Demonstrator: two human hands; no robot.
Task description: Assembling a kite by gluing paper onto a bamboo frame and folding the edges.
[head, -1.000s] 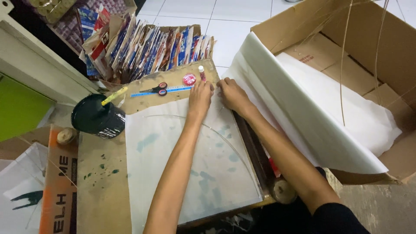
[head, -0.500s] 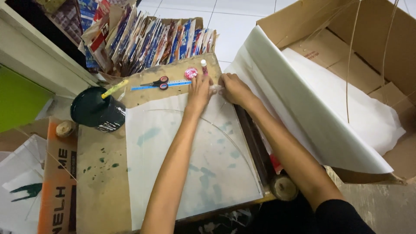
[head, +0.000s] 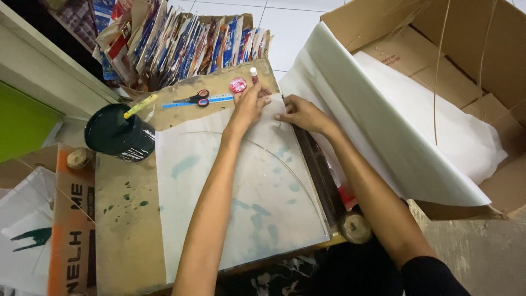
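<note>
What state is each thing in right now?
White paper sheet: flat on the board, pressed at its far edge by both hands.
Left hand: fingers down on the sheet.
Right hand: fingers down on the sheet.
Scissors: closed, lying flat.
Dark pot: upright, yellow-handled tool inside.
Cardboard box: open.

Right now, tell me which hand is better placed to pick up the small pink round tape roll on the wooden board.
Left. The left hand rests on the white paper sheet just below the small pink round tape roll; the right hand lies farther to the side.
</note>
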